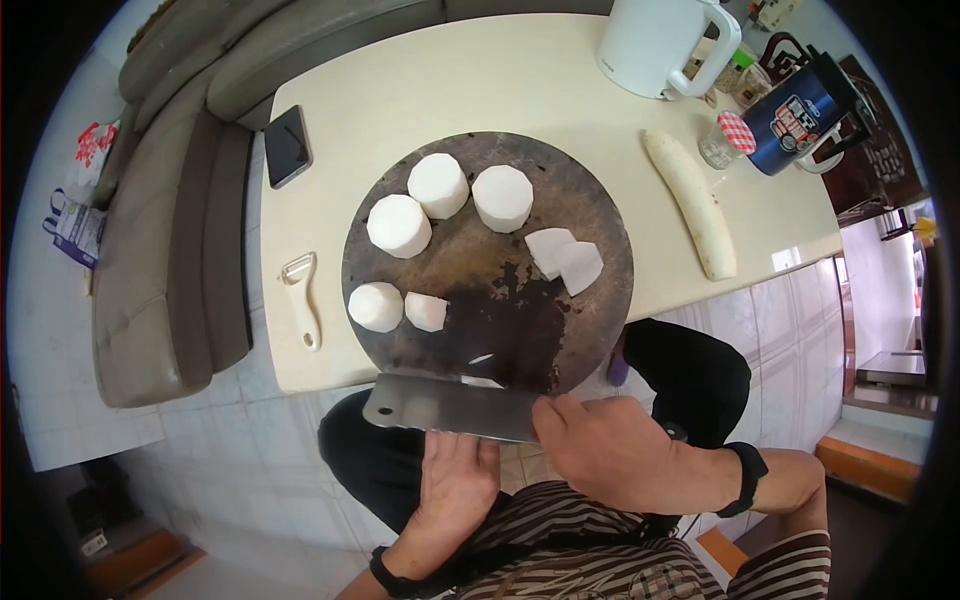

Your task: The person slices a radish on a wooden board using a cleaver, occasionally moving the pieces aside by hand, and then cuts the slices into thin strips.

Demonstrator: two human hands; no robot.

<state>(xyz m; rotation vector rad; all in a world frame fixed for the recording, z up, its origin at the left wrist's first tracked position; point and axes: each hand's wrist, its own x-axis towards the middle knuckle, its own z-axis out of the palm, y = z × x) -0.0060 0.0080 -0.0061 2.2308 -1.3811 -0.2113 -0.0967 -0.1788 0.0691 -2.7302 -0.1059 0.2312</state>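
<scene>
My right hand [610, 455] grips the handle of a steel cleaver [450, 408], held flat at the near edge of a round dark cutting board [600, 250]. Spread flat just below the blade is my left hand [455, 490], its fingertips against the blade's near edge. A thin white slice [483, 381] lies by the blade's far edge. On the board stand three thick peeled radish rounds [438, 185], two smaller chunks [376, 306] at the left, and two flat slices [565, 260] at the right.
A peeler [303, 295] and a dark phone [287, 145] lie left of the board. A whole peeled radish [692, 205], a white kettle [660, 45], a navy mug [800, 120] and a small jar [725, 140] stand at the right. A grey sofa [170, 250] is beyond the table's left side.
</scene>
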